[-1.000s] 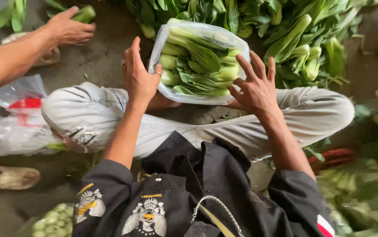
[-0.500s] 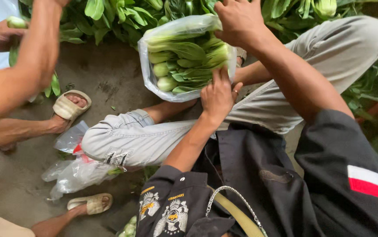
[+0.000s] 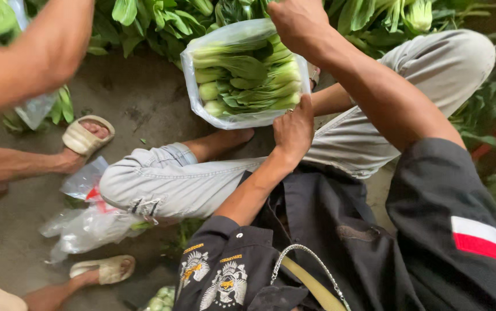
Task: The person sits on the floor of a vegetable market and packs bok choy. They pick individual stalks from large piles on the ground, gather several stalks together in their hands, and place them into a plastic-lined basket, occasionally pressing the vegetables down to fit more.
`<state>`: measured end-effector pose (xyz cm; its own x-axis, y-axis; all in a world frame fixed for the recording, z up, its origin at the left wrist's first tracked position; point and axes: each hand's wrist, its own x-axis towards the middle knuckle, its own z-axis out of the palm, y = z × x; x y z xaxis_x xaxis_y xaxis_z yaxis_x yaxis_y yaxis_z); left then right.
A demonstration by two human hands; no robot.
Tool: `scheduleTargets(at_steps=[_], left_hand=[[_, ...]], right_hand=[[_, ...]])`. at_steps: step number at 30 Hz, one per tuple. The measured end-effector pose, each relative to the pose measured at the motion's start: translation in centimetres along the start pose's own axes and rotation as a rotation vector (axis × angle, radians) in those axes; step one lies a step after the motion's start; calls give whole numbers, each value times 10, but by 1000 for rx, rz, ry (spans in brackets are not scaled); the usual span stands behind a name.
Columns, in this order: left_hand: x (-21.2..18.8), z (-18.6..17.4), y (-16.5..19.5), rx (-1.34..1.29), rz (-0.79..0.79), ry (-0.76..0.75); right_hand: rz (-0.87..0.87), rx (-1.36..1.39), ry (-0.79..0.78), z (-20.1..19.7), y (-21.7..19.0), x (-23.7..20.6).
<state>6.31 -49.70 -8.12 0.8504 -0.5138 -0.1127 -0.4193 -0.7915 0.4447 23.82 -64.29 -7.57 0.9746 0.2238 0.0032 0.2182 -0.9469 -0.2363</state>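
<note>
A clear plastic bag (image 3: 242, 75) packed with green bok choy stands in front of my crossed legs. My left hand (image 3: 294, 129) grips its near bottom edge. At the bag's top right corner my right hand (image 3: 298, 24) rests with its fingers closed over the rim. Behind the bag lies a heap of loose bok choy (image 3: 161, 20) on the ground.
Another person's arm (image 3: 29, 57) reaches in from the upper left, with a second plastic bag (image 3: 36, 108) below it. That person's sandalled foot (image 3: 86, 135) stands on the concrete floor. Empty plastic bags (image 3: 86, 224) lie by my left knee. Another sandalled foot (image 3: 104, 269) is at the bottom left.
My view has swung right and closer. My right hand rose from the bag's side to its top; my left hand moved under the near edge. The other person's arm came nearer.
</note>
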Motion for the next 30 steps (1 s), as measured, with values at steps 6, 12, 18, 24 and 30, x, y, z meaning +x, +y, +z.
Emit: scheduleTargets(at_steps=[6,12,18,24,30], left_hand=[[-18,-68,-10,-330,131,165],[-42,-121,-124,-352,-156,382],[-52,-119,-153,15,31,83],[-60,-91,-164,132,15,11],[-55,-94,-155,131,9,-10]], right_hand=[[-33,51,164,-70,1,-26],[-41,500,225,-69,-34,-12],[-462,92,136,-8,-109,71],[-378,-29,93,22,-115,114],[-393,51,141,19,-118,108]])
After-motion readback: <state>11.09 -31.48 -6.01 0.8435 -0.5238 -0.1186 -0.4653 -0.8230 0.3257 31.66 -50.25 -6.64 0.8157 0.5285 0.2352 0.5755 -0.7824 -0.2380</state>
